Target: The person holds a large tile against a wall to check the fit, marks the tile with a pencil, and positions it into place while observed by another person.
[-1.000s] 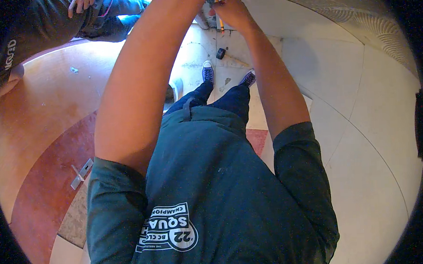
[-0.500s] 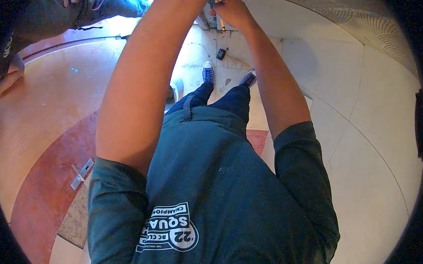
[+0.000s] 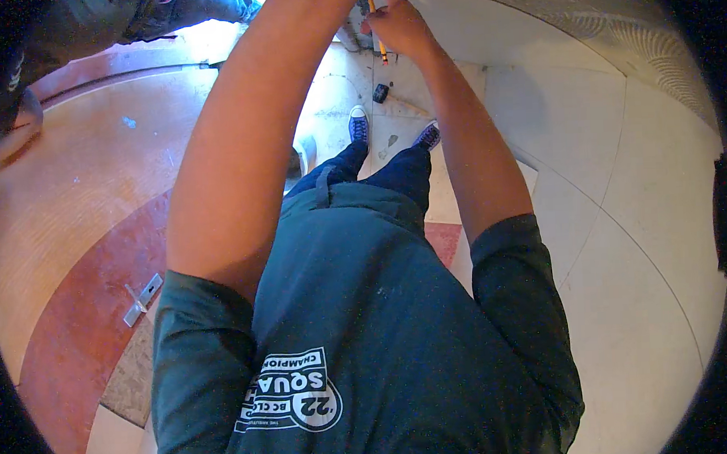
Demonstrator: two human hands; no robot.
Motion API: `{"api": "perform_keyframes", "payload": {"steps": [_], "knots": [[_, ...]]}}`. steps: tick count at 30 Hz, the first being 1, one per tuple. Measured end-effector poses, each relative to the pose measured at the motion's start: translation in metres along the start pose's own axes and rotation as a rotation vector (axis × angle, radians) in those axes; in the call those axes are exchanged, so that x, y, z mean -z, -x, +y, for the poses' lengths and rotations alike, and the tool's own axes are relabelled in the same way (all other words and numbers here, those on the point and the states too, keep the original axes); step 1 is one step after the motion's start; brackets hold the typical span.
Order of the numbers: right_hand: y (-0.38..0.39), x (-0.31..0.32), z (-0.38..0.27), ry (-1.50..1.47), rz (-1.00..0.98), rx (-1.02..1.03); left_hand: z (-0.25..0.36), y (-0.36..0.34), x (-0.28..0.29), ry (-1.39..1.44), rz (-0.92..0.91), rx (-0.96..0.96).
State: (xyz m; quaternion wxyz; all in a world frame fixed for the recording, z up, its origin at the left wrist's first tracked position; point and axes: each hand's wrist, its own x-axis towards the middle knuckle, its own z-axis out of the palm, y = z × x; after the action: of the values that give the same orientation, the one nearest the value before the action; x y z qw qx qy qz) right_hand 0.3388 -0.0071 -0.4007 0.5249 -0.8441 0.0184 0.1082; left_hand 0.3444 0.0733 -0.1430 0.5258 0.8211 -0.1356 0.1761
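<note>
A view straight down a standing person's body shows both bare arms stretched forward and up toward the top edge of the picture. The right hand is closed around a yellow pencil, whose tip points down beside a pale wall panel that curves across the upper right. The left hand is cut off by the top edge, so it cannot be told whether it is open or closed; only the left forearm shows, reaching up next to the right one.

Below the arms are a dark green shirt with a white print, dark trousers and two blue shoes on a pale tiled floor. A small dark object lies on the floor near the shoes. To the left the floor turns orange and red, and a small metal bracket lies there. Another person's trouser leg shows at the upper left.

The step in hand appears to be marking the wall with the pencil. The next move likely calls for a steady pencil tip held against the wall where the mark belongs.
</note>
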Motion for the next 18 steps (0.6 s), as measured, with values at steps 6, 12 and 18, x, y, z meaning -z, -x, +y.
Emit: {"api": "perform_keyframes", "payload": {"steps": [6, 12, 18], "knots": [[0.004, 0.011, -0.028, -0.051, -0.075, -0.133, -0.024, 0.0, -0.003, 0.081, 0.009, -0.187], [0.006, 0.017, -0.038, -0.081, -0.067, -0.131, -0.024, -0.002, -0.006, -0.053, 0.042, -0.154], [0.005, 0.019, -0.045, 0.012, -0.064, -0.174, -0.022, -0.001, -0.005, -0.033, 0.035, -0.145]]}}
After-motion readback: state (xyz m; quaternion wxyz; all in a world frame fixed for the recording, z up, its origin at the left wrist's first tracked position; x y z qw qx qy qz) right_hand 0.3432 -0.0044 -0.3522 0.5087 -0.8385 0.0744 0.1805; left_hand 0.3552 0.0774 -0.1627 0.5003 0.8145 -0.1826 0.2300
